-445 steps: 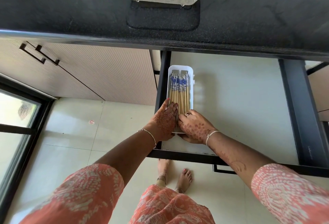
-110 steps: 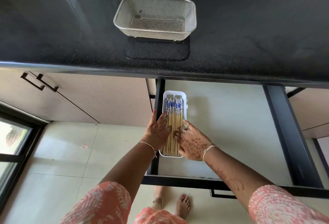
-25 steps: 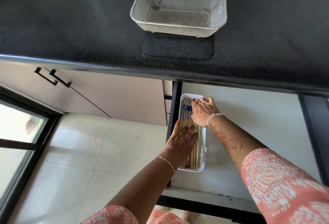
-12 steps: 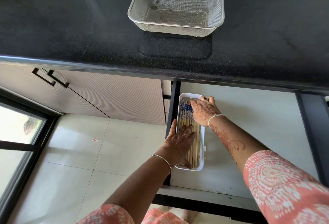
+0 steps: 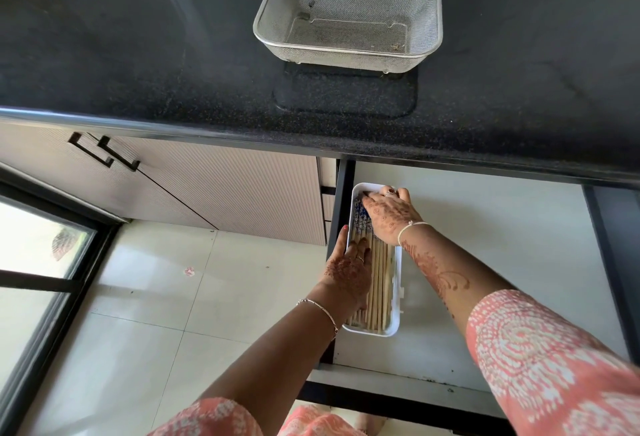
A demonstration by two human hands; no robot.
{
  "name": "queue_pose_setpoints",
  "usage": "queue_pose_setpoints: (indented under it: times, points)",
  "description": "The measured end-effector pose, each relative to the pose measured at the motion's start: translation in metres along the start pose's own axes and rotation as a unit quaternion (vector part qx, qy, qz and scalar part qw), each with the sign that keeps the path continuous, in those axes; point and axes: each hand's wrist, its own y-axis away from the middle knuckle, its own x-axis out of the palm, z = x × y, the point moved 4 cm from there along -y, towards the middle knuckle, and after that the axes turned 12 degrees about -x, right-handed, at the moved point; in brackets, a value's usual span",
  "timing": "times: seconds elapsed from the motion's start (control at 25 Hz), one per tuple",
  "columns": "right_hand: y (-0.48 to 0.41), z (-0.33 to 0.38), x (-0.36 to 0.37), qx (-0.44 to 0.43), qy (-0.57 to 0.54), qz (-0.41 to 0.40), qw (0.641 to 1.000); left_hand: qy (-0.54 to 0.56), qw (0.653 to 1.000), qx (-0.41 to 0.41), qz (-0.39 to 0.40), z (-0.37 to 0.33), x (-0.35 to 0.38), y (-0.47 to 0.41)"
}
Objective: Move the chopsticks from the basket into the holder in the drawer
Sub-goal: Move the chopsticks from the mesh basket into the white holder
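Lengthwise, chopsticks (image 5: 378, 276) in holder (image 5: 398, 283), blue ends away; left hand (image 5: 348, 271), right hand (image 5: 389, 216), grip spread flat.

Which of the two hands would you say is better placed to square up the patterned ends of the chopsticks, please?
The right hand, probably. It already lies over the blue-patterned ends of the chopsticks at the far end of the holder, fingertips at its rim. The left hand rests nearer, on the plain shafts.

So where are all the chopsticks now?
The chopsticks lie in the white holder at the left edge of the open drawer, below the counter, with the left hand and right hand resting on them.
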Motion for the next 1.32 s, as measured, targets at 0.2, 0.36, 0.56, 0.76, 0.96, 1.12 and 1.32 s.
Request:
queue_pose_setpoints:
  times: [0.2, 0.36, 0.56, 0.76, 0.96, 1.12, 1.32]
  points:
    - [0.0, 0.0, -0.002, -0.01, 0.008, 0.003, 1.0, -0.012, 1.0, 0.017, -0.012, -0.002, -0.006, 0.001]
    - [0.002, -0.001, -0.001, -0.01, 0.009, -0.002, 1.0, -0.005, 1.0, 0.017, -0.013, -0.002, -0.007, 0.003]
    - [0.004, -0.002, -0.001, -0.016, 0.042, 0.002, 0.999, 0.01, 1.0, 0.014, -0.021, -0.001, -0.007, 0.004]
    - [0.005, -0.002, 0.002, -0.019, 0.046, 0.01, 0.999, 0.016, 1.0, 0.011, -0.024, -0.002, -0.007, 0.005]
    - [0.008, -0.002, 0.002, -0.023, 0.049, 0.011, 0.998, 0.032, 0.999, 0.002, -0.023, -0.002, -0.004, 0.003]
    - [0.01, -0.002, 0.003, -0.026, 0.053, 0.009, 0.998, 0.043, 0.999, 0.002, -0.016, -0.003, -0.002, 0.003]
    - [0.008, 0.001, 0.003, -0.027, 0.062, 0.021, 0.997, 0.099, 0.994, 0.029, -0.029, 0.003, -0.007, 0.009]
